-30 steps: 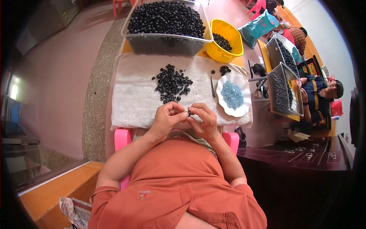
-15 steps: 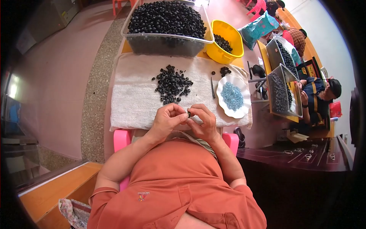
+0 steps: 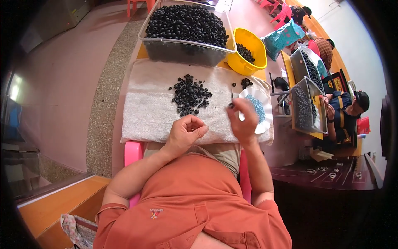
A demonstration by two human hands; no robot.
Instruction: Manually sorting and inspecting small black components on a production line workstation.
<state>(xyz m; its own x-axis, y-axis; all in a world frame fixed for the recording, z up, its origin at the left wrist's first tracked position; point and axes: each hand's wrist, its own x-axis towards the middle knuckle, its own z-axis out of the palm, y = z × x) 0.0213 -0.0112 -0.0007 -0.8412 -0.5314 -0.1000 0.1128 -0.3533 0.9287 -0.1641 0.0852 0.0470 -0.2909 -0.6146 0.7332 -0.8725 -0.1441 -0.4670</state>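
Note:
My right hand (image 3: 244,120), a little blurred, is over the near left edge of the scalloped white dish (image 3: 264,124). A black bead (image 3: 231,106) is pinched at its fingertips. Pale blue small beads (image 3: 258,107) lie in the dish, partly hidden by that hand. Beyond the fingers, a thin dark pointed tool (image 3: 232,93) lies on the white towel (image 3: 145,103). My left hand (image 3: 185,133) rests at the towel's near edge, loosely curled, thumb and forefinger slightly apart with nothing visible between them. Just beyond it is a loose pile of black beads (image 3: 190,95).
A clear bin (image 3: 182,52) full of black beads stands at the back, beside a yellow tub (image 3: 260,54) with more. A few dark beads (image 3: 246,83) sit near the dish. At right, a person (image 3: 346,110) works by other clear bins (image 3: 304,103).
My hands, together over a small dark piece before, have parted. My right hand has moved right and away from me to the dish with the bead; my left has stayed near its place.

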